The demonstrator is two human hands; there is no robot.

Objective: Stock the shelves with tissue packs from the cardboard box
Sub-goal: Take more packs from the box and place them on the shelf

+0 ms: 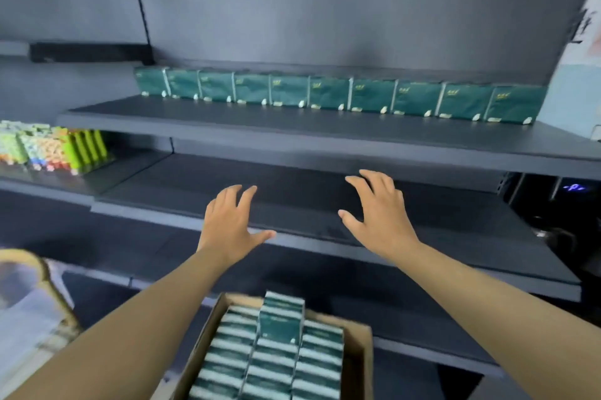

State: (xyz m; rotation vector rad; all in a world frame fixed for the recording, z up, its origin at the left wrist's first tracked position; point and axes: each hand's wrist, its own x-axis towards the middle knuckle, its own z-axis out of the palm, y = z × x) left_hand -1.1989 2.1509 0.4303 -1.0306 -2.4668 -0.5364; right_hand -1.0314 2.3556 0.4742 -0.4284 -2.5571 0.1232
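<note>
A row of several dark green tissue packs point(328, 92) stands upright along the back of the upper grey shelf point(227, 126). Below me an open cardboard box point(361, 364) holds several rows of the same green packs point(276, 360), one of them sticking up higher than the others point(281, 318). My left hand point(229, 224) and my right hand point(377, 214) are both stretched out, fingers spread, over the front of the bare middle shelf point(292, 204). Neither hand holds anything.
On a neighbouring shelf at the left stand colourful patterned packs and bright green ones point(52, 147). A woven basket rim point(39, 272) with pale plastic sits at the lower left. A dark appliance with a blue light point(574, 188) is at the right. A lower shelf point(422, 328) runs behind the box.
</note>
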